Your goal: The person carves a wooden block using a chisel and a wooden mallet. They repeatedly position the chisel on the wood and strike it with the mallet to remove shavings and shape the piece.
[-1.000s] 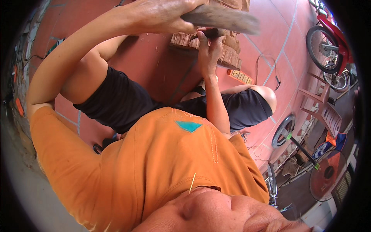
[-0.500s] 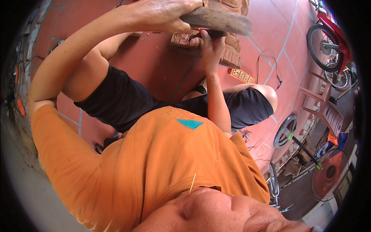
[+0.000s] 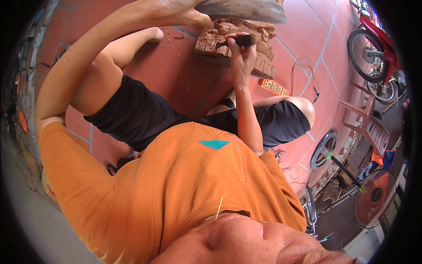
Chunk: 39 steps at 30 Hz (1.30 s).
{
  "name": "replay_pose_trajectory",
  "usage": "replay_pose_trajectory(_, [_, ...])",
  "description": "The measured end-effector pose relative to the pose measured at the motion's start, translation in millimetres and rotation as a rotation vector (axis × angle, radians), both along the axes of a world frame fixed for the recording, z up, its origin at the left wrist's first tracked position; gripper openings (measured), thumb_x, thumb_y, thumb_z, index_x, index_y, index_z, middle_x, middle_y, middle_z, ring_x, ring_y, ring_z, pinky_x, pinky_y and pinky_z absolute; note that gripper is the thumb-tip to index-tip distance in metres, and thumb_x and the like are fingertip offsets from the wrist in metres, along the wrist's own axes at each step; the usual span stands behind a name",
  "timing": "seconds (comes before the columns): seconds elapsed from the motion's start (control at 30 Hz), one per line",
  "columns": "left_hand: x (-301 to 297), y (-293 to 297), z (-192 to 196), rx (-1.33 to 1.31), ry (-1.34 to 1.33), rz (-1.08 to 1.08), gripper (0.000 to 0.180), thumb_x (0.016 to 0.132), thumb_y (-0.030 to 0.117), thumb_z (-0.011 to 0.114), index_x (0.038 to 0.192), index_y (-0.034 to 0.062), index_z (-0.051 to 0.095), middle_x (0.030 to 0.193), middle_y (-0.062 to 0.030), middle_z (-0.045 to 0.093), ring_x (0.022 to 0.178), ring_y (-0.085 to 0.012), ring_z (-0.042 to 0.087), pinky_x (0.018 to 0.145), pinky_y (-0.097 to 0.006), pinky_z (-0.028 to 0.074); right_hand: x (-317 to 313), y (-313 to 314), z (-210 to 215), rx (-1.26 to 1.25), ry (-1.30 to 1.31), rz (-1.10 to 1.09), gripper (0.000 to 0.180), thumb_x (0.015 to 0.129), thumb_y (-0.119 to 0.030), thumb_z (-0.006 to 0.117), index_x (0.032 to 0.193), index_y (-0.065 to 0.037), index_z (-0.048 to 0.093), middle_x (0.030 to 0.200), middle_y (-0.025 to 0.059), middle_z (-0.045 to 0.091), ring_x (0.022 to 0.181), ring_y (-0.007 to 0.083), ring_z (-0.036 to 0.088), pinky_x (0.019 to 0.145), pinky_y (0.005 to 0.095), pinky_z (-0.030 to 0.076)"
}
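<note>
At the top of the head view, my left hand (image 3: 187, 12) grips a thick grey-brown wooden mallet (image 3: 246, 11), slightly smeared by motion and partly cut off by the upper edge. Below it, my right hand (image 3: 243, 59) is closed around a chisel (image 3: 244, 40) with a dark handle. The chisel points left, and its tip lies at or close to a carved block of reddish-brown wood (image 3: 209, 43); contact cannot be made out. A gap shows between mallet and chisel. The block rests on the floor in front of my folded legs.
Wood chips (image 3: 179, 56) lie on the red tiled floor (image 3: 193, 83). An orange power strip (image 3: 273, 86) sits right of the block, near a looped cable (image 3: 303, 64). Farther right are a red motorbike (image 3: 384, 48), a pink plastic chair (image 3: 367, 121) and a standing fan (image 3: 373, 198).
My left hand has lifted the mallet up and away from the chisel, uncovering more of the carved block and the chisel handle. My right hand stays nearly in place.
</note>
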<state>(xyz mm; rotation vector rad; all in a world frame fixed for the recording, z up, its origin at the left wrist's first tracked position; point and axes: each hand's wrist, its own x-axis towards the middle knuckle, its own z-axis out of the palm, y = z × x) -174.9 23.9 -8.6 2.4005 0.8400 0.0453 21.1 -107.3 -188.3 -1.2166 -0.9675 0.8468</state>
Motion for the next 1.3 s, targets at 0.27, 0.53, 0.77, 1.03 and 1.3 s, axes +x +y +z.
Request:
replay_pose_trajectory(0.27, [-0.2, -7.6, -0.8, 0.148, -0.081, -0.026, 0.046, 0.083, 0.034, 0.071, 0.108, -0.0006, 0.054, 0.074, -0.0275, 0.063, 0.077, -0.0456, 0.065, 0.070, -0.054, 0.049, 7.3, 1.3, 5.1, -0.009, 0.014, 0.049, 0.013, 0.094, 0.000, 0.065, 0.106, -0.004, 0.059, 0.097, 0.0022, 0.066, 0.091, 0.0113, 0.060, 0.083, 0.0260, 0.048])
replay_pose_trajectory(0.53, [10.6, -24.0, 15.8, -0.070, -0.160, -0.023, 0.047, 0.086, 0.034, 0.071, 0.112, -0.0002, 0.052, 0.082, -0.0309, 0.064, 0.083, -0.0464, 0.066, 0.073, -0.054, 0.050, -4.1, -1.7, 14.8, -0.012, -0.046, 0.030, 0.015, 0.093, -0.001, 0.067, 0.105, -0.003, 0.059, 0.092, 0.0022, 0.068, 0.085, 0.0095, 0.061, 0.078, 0.0270, 0.051])
replay_pose_trajectory(0.77, [6.0, -23.5, 2.5, 0.006, 0.117, -0.148, 0.047, 0.087, 0.035, 0.070, 0.110, -0.0002, 0.050, 0.087, -0.0294, 0.066, 0.083, -0.0470, 0.066, 0.072, -0.055, 0.050, -5.4, -3.4, 12.3, -0.100, -0.562, -0.012, 0.018, 0.091, -0.004, 0.070, 0.105, -0.001, 0.059, 0.089, 0.0095, 0.072, 0.080, 0.0159, 0.069, 0.072, 0.0295, 0.053])
replay_pose_trajectory(1.03, [8.1, -37.4, -21.7, 0.230, -0.433, -0.038, 0.039, 0.084, 0.029, 0.074, 0.106, 0.0020, 0.055, 0.078, -0.0216, 0.064, 0.075, -0.0377, 0.066, 0.067, -0.046, 0.049, -7.4, -1.6, 19.7, -0.056, -0.368, 0.010, 0.023, 0.090, -0.007, 0.072, 0.108, 0.000, 0.059, 0.090, 0.0091, 0.073, 0.079, 0.0155, 0.068, 0.070, 0.0299, 0.052])
replay_pose_trajectory(1.3, [-1.9, -19.0, -14.3, 0.064, 0.014, -0.075, 0.049, 0.084, 0.033, 0.072, 0.114, -0.0003, 0.051, 0.084, -0.0319, 0.065, 0.083, -0.0489, 0.065, 0.072, -0.053, 0.050, 2.5, 0.2, -7.7, -0.067, -0.062, -0.039, 0.024, 0.093, -0.011, 0.071, 0.111, -0.004, 0.057, 0.095, 0.0078, 0.071, 0.084, 0.0152, 0.069, 0.069, 0.0282, 0.053])
